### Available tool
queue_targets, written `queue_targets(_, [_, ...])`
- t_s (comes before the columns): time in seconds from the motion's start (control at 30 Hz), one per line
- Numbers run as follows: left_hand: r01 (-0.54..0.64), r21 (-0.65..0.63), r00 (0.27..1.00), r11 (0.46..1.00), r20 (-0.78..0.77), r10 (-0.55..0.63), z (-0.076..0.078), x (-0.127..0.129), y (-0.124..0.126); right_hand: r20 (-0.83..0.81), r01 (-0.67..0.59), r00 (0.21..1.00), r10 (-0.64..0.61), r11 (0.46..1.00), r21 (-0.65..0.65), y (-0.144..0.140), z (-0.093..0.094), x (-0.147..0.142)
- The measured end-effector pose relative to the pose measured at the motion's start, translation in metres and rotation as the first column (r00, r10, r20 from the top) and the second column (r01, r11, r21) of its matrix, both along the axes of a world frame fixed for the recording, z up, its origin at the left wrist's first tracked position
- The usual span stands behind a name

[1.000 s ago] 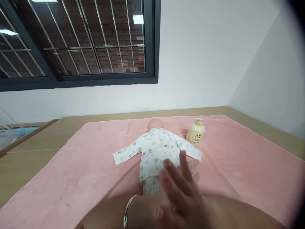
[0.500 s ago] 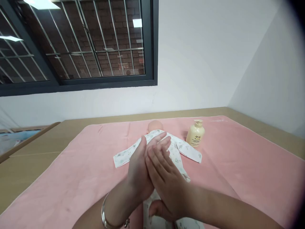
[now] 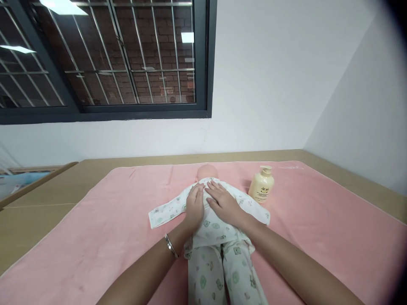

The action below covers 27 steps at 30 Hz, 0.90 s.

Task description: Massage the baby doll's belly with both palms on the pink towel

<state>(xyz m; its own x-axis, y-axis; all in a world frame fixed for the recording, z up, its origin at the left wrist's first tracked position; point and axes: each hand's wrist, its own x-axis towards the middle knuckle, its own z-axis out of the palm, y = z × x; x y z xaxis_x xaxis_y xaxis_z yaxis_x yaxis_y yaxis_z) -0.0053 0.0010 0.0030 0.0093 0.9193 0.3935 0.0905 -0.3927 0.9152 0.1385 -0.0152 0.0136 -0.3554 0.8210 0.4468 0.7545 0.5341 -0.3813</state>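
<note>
A baby doll (image 3: 213, 237) in a white printed sleepsuit lies on a pink towel (image 3: 104, 224), its bare head (image 3: 206, 172) pointing away from me. My left hand (image 3: 194, 206) rests flat on the doll's upper back, fingers apart, a silver bangle on its wrist. Beside it, my right hand (image 3: 222, 202) lies flat on the same upper back, fingers spread and reaching up to the neck. The two hands touch side by side. Neither holds anything.
A cream pump bottle (image 3: 261, 185) stands on the towel to the right of the doll's shoulder. The towel covers a tan table (image 3: 44, 199) set against a white wall. A dark barred window (image 3: 101, 59) is above at the left.
My hands were close to the camera, palms together a moment ago. They have moved forward and down and now lie flat on the doll's upper back.
</note>
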Motion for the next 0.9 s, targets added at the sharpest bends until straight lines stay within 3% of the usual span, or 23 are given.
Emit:
queue_targets(0.13, [-0.045, 0.081, 0.996, 0.996, -0.076, 0.051, -0.009, 0.001, 0.007, 0.028, 0.154, 0.988, -0.152, 0.983, -0.098, 0.010, -0.004, 0.004])
queue_targets(0.27, [-0.077, 0.100, 0.992, 0.992, -0.095, 0.087, -0.011, 0.001, 0.007, 0.096, 0.399, 0.915, -0.391, 0.913, -0.088, -0.001, -0.006, -0.010])
queue_targets(0.33, [-0.085, 0.110, 0.993, 0.990, -0.073, 0.094, -0.012, 0.001, 0.005, 0.123, 0.350, 0.931, -0.345, 0.937, -0.021, -0.010, -0.006, -0.020])
queue_targets(0.43, [-0.066, 0.116, 0.997, 0.991, -0.028, 0.070, -0.012, 0.001, 0.004, 0.165, 0.132, 0.976, -0.140, 0.989, 0.059, -0.016, -0.001, -0.025])
queue_targets(0.53, [-0.052, 0.138, 0.998, 0.989, -0.016, 0.055, -0.012, 0.002, 0.003, 0.163, 0.031, 0.986, -0.035, 0.999, 0.031, -0.006, 0.003, -0.012])
queue_targets(0.6, [-0.062, 0.153, 0.997, 0.986, -0.032, 0.067, -0.011, 0.002, 0.003, 0.138, 0.067, 0.988, -0.064, 0.998, -0.017, 0.003, 0.004, -0.001])
queue_targets(0.77, [-0.088, 0.136, 0.994, 0.987, -0.057, 0.097, -0.012, 0.001, 0.001, 0.155, 0.391, 0.913, -0.378, 0.919, -0.058, -0.002, -0.004, -0.008])
queue_targets(0.83, [-0.085, 0.135, 0.994, 0.987, -0.057, 0.093, -0.013, 0.001, 0.001, 0.181, 0.396, 0.905, -0.384, 0.918, -0.029, -0.012, -0.007, -0.019])
queue_targets(0.9, [-0.077, 0.131, 0.995, 0.988, -0.060, 0.085, -0.013, 0.001, 0.002, 0.189, 0.318, 0.931, -0.311, 0.948, -0.007, -0.017, -0.008, -0.025])
